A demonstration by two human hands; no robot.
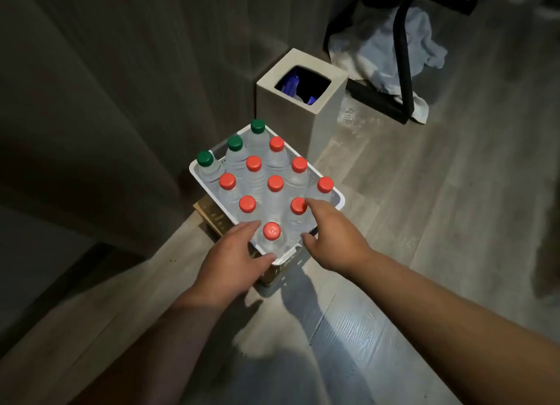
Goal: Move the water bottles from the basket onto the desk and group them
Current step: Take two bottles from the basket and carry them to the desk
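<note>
My left hand (235, 250) is spread wide and holds nothing, resting on the near-left rim of the basket (339, 196). Between my hands stands the nearest red-capped bottle (271, 231), upright. My right hand (328, 233) is spread wide and empty too, fingertips beside another red cap. I judge the best grip is by the neck, lifting straight up so neighbours stay standing. The basket holds twelve upright bottles, three green-capped at its far-left edge. Beyond it, a bin (303, 83) holds something blue.
</note>
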